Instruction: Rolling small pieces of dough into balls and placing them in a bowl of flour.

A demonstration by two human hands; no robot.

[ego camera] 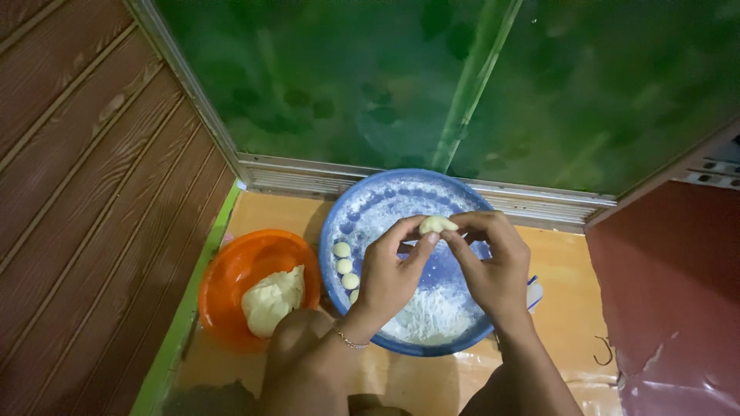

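Both hands pinch one small dough piece (436, 224) over the floured blue plate (351, 212). The left hand (389, 273) and right hand (493, 266) have fingers curled narrow around it.

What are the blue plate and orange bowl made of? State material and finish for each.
Blue plate: probably plastic, going by its saturated even colour and thin rim; finish hidden under a dusting of white flour. Orange bowl: likely plastic, glossy, slightly translucent where light glows through its wall.
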